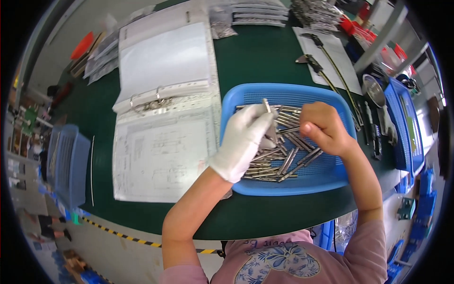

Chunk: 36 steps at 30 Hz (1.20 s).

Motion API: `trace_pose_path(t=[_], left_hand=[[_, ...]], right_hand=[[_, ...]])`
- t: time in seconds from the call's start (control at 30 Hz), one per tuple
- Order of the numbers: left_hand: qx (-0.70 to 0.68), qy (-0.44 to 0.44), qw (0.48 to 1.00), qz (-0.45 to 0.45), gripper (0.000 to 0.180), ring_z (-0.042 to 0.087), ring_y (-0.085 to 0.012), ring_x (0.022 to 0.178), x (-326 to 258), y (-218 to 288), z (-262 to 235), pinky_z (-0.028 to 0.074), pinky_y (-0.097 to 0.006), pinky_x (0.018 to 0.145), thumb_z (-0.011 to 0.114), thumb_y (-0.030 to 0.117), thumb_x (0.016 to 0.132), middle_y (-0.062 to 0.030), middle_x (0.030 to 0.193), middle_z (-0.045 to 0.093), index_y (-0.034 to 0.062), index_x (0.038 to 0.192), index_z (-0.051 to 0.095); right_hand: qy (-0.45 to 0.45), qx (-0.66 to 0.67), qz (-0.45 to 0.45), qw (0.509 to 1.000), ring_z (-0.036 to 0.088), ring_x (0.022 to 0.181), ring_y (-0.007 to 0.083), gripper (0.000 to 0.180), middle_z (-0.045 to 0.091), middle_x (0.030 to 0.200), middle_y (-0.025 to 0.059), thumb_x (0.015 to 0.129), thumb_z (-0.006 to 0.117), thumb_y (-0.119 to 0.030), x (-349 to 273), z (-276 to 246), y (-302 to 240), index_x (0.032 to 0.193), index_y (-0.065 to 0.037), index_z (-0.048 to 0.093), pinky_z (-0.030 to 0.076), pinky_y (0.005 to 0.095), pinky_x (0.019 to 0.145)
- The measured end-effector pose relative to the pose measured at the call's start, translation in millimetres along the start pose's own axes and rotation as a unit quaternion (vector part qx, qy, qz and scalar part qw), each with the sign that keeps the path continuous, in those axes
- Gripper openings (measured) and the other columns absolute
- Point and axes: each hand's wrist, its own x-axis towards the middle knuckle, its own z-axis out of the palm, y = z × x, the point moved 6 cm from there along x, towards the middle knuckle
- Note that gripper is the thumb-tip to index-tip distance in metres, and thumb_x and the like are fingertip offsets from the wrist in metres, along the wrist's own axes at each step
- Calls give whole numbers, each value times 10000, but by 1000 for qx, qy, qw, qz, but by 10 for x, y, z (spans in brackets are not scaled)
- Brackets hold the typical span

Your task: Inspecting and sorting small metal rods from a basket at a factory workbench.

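1. Rod (267,107) is in the left grip (246,133), a white-gloved hand pinching it between thumb and fingers over the basket (293,189), which stands by the tabletop's (255,52) near edge.
2. The glove probably keeps skin off the metal; the fingertip hold leaves one end bare, perhaps for a clear look.
3. The right grip (325,127), ungloved, is curled over the basket's right half; whether it pinches anything, I cannot tell.
4. Near the edge, the basket likely saves reaching; its walls keep the loose rods (270,169) from rolling off.
5. The open binder (163,146) lies left of the basket, likely for easy reading; calipers (315,63) lie toward the far right corner, out of the way.
6. The held rod's bare end points to the far edge, its long axis leaning slightly left; its upward tilt is unclear. Loose ones lie at mixed angles.
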Motion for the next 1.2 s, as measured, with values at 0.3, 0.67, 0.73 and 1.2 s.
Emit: trace_pose_path(t=[0.3, 0.67, 0.73, 1.2], left_hand=[[-21, 5, 1000, 1, 169, 561, -90, 697, 24, -65, 7, 485, -206, 580, 466, 150, 909, -29, 816, 571, 17, 976, 546], [-30, -4, 999, -10, 159, 527, -80, 737, 17, -65, 4, 486, -200, 607, 503, 156, 893, -8, 835, 539, 31, 962, 573], [-31, -1, 999, -8, 157, 527, -80, 737, 15, -74, 0, 488, -200, 603, 505, 156, 893, -9, 835, 540, 31, 959, 573], [-22, 2, 1000, -2, 172, 567, -95, 692, 20, -68, 11, 505, -208, 575, 491, 146, 899, -41, 840, 583, 11, 984, 556]], right_hand=[[-18, -46, 7, 999, 458, 588, 257, 296, 498, 635, 89, 855, 500, -222, -26, 9, 26, 632, -27, 510, 343, 353, 542], [-14, -4, 30, 999, 497, 608, 245, 197, 508, 614, 74, 758, 641, -166, -30, -26, 33, 667, -16, 550, 351, 344, 541], [-20, -19, 33, 999, 496, 607, 243, 196, 510, 618, 73, 759, 639, -169, -37, -12, 62, 670, -17, 553, 352, 347, 543], [4, -18, -24, 1000, 474, 531, 254, 239, 481, 603, 74, 749, 663, -214, -23, -7, 39, 629, -48, 539, 347, 367, 492]])
